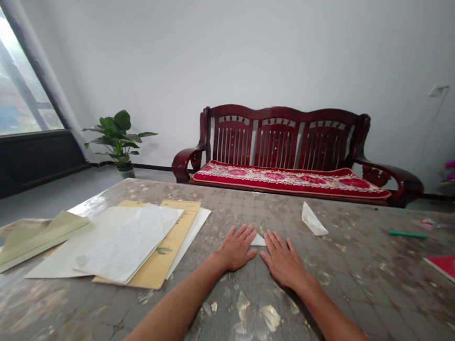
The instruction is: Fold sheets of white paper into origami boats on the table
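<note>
Between my two hands lies a small piece of white paper [259,240], its middle showing as a pale wedge and its sides hidden under my fingers. My left hand [237,248] rests flat on its left part, fingers stretched forward. On the other side my right hand [282,256] presses down flat too, fingers extended and slightly apart. A folded white paper piece [313,219] sits on the table beyond my right hand. The patterned table cover [248,309] spreads beneath both forearms.
Left of my hands are stacked white sheets [133,242] on a tan pad [162,270], with a folded yellowish paper [41,240] farther left. At right lie a green pen [408,234] and a red booklet [450,269]. A wooden bench [277,137] stands behind the table.
</note>
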A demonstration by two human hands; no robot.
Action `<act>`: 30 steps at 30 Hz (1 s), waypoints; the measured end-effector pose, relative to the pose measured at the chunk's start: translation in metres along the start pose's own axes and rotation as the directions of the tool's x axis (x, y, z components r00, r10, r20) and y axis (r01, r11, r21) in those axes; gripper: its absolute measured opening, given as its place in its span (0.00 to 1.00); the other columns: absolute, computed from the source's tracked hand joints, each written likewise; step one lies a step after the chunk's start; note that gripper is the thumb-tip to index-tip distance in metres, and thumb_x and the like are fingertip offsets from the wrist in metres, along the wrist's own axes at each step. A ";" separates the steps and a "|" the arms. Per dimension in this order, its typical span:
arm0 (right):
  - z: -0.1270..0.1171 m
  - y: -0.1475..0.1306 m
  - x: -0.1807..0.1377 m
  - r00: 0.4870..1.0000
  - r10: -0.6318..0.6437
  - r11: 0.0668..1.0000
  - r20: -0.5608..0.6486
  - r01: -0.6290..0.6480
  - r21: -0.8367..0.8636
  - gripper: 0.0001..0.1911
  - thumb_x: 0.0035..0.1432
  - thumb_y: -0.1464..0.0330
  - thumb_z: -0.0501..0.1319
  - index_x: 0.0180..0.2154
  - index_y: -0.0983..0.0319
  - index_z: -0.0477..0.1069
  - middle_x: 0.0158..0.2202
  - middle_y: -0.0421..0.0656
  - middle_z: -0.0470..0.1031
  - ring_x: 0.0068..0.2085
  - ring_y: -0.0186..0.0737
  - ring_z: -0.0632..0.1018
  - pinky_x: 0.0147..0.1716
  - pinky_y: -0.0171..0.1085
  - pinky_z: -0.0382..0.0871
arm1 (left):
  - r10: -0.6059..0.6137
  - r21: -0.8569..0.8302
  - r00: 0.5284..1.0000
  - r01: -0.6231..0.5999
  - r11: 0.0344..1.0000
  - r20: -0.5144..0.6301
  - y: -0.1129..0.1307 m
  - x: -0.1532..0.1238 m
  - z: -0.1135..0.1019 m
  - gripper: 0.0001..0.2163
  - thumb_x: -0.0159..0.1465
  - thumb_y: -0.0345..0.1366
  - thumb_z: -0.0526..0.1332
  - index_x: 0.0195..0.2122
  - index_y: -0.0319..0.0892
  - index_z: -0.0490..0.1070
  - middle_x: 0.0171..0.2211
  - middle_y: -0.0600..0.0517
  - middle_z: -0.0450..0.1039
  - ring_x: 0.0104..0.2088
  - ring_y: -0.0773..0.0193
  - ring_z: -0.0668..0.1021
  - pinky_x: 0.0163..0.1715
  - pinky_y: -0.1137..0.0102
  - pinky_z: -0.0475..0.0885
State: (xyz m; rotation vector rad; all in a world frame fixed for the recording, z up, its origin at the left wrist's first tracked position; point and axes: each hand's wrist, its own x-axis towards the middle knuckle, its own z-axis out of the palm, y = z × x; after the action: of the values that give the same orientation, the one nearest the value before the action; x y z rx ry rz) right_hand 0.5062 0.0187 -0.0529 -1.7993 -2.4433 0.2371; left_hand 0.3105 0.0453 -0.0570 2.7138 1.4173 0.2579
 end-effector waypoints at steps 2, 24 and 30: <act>0.001 0.001 0.002 1.000 0.006 1.000 -0.004 -0.006 -0.005 0.32 0.67 0.57 0.44 0.68 0.60 0.49 0.71 0.47 0.46 0.70 0.48 0.49 0.66 0.59 0.40 | -0.009 -0.001 1.000 0.009 1.000 0.000 0.000 0.001 0.001 0.26 0.69 0.47 0.51 0.67 0.45 0.55 0.69 0.43 0.52 0.68 0.49 0.56 0.65 0.47 0.52; 0.002 0.015 0.011 0.993 0.030 0.992 -0.111 -0.017 0.123 0.26 0.64 0.61 0.51 0.63 0.53 0.62 0.68 0.45 0.56 0.68 0.46 0.55 0.65 0.54 0.44 | -0.110 -0.211 0.988 0.086 0.974 -0.105 -0.005 -0.002 0.009 0.30 0.65 0.38 0.57 0.67 0.40 0.52 0.66 0.42 0.57 0.67 0.51 0.59 0.66 0.51 0.52; 0.003 0.027 0.015 0.982 0.000 0.918 -0.190 0.075 0.390 0.24 0.63 0.62 0.49 0.56 0.57 0.72 0.61 0.45 0.69 0.64 0.45 0.64 0.65 0.51 0.50 | -0.092 -0.393 0.964 -0.014 0.919 -0.249 -0.010 -0.006 0.004 0.28 0.58 0.29 0.60 0.61 0.44 0.61 0.62 0.45 0.64 0.62 0.55 0.66 0.63 0.57 0.60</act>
State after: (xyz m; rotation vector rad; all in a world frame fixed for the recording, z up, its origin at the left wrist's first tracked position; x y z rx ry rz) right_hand 0.5266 0.0406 -0.0612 -1.5229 -2.1103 0.4964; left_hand 0.2996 0.0468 -0.0626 2.3822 1.3011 0.8323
